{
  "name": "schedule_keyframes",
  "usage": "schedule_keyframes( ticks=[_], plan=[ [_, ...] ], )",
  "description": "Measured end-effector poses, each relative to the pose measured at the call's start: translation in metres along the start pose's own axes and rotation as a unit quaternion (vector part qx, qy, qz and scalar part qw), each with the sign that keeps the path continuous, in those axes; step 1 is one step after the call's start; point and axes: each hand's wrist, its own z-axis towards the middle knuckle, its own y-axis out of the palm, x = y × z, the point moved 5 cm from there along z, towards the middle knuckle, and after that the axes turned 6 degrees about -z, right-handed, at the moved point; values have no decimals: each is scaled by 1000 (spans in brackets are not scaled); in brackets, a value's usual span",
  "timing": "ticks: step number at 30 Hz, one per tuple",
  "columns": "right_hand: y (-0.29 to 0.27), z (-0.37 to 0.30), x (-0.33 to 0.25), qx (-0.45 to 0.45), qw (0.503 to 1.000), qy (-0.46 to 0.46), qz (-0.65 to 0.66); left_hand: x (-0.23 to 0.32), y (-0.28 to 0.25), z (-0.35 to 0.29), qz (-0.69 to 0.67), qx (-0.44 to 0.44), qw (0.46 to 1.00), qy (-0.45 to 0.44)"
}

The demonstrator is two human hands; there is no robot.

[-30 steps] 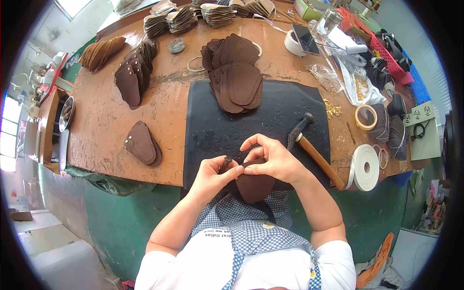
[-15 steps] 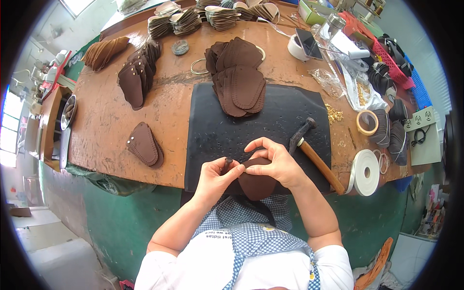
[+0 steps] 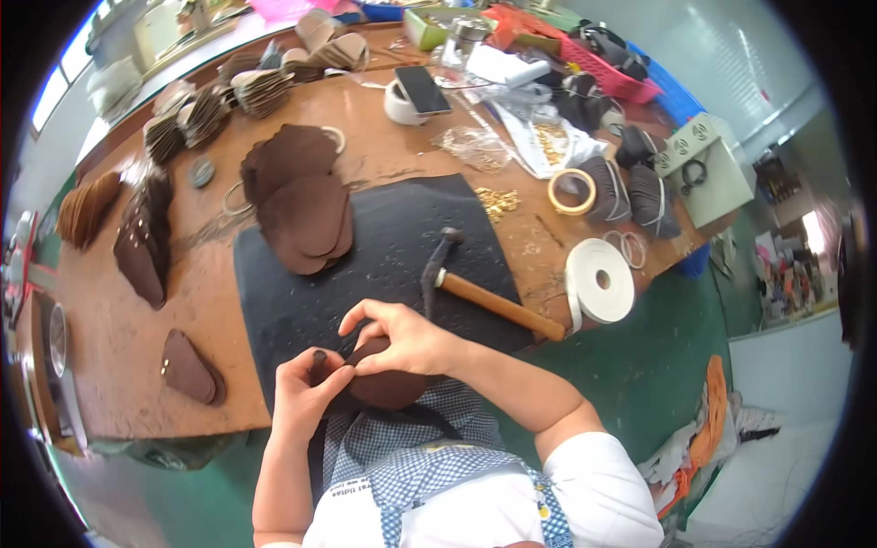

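My left hand [image 3: 300, 382] is closed around a short dark rod-shaped tool [image 3: 319, 365], likely a punch. Its thumb and fingertip meet the edge of a brown leather piece [image 3: 391, 385]. Pinching that same piece from the right is my right hand [image 3: 402, 336], its index finger arched above. Any small part between the fingertips is hidden. Both hands are over the near edge of a black pitted mat [image 3: 365, 251]. Just beyond my right hand lies a hammer [image 3: 498, 301] with a wooden handle. Stacked brown leather pieces [image 3: 306, 219] with stitch holes lie at the mat's far left.
On the wooden table [image 3: 100, 365], a leather piece with studs [image 3: 189, 367] lies left, a studded stack [image 3: 143, 247] behind it. Gold-coloured fittings [image 3: 498, 203], a tape roll [image 3: 573, 192], a white ribbon roll [image 3: 600, 281] and a phone [image 3: 422, 90] are right and back.
The whole view has turned and shifted, so the table and hands appear farther left. Both hands keep nearly the same hold on the leather piece and the dark tool.
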Motion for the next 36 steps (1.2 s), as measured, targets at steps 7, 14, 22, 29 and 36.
schedule_keyframes(
  ticks=[7, 14, 22, 29, 36],
  plan=[
    [-75, -33, -23, 207, 976, -67, 28, 70, -9, 0, 117, 144, 955, 231],
    [-292, -39, 6, 532, 755, -28, -382, 92, 16, -14, 440, -1, 676, 591],
    [-314, -1, 11, 478, 720, 31, -502, 1, 14, -20, 520, -80, 696, 489],
    [-320, 7, 36, 463, 740, 40, -486, -23, 14, -44, 499, 22, 750, 434],
    [-374, -11, 62, 476, 744, 40, -468, -27, 21, -40, 511, 23, 757, 406]
  ],
)
